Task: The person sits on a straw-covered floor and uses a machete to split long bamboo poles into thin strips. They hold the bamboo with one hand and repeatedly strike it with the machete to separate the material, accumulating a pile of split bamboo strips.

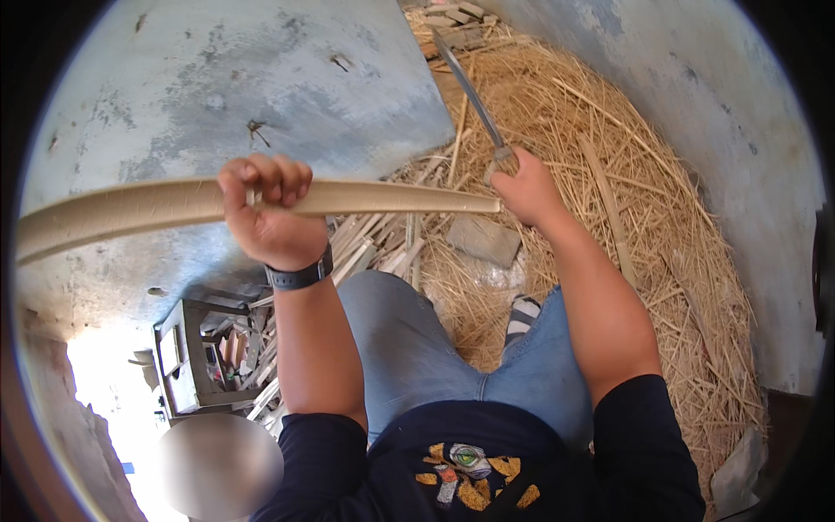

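My left hand (271, 213), with a dark watch on its wrist, is closed around a long split bamboo strip (396, 197). The strip runs crosswise, its wide part leaving the view at the left and its narrower end beside my right hand (527, 190). Whether that end touches the hand, I cannot tell. In my right fist is the handle of a long straight-bladed knife (470, 85), its blade pointing up and away to the left. The blade stands apart from the strip.
Straw-like bamboo shavings (661, 226) cover the floor, with a flat stone block (484, 241) between my legs. Split sticks (374, 239) lie to the left, near a wooden stool (187, 357). Worn blue-grey walls (330, 78) rise close around. A blurred round shape (219, 467) is at lower left.
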A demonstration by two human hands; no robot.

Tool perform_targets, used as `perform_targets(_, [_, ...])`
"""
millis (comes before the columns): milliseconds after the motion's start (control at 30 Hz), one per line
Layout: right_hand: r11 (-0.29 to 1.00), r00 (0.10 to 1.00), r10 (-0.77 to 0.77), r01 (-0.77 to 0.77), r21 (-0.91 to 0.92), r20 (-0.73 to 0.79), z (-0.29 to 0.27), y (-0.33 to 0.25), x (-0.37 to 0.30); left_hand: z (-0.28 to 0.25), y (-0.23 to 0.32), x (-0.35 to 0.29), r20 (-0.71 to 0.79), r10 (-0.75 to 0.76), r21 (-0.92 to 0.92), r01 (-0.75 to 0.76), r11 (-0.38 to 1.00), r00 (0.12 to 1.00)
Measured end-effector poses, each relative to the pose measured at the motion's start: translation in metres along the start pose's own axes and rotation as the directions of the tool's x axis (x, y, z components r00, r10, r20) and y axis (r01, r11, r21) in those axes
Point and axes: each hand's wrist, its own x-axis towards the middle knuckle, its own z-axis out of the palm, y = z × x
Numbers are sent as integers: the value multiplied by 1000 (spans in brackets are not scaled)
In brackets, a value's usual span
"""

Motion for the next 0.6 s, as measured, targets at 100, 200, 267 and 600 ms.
perform_targets(100, [995, 994, -80, 76, -61, -71, -6, 17, 12, 10, -29, -9, 19, -79, -19, 79, 997, 997])
perform_targets(200, [1000, 998, -5, 6, 18, -55, -17, 6, 9, 2, -55, -11, 94, -95, -6, 96, 995, 991])
perform_targets(267, [999, 996, -3, 7, 51, -86, -19, 10, 14, -3, -78, -13, 94, -48, 163, 32, 986, 994])
perform_targets(600, [991, 995, 51, -39, 130, -89, -23, 19, 22, 2, -65, 5, 9, 17, 419, -19, 908, 1000])
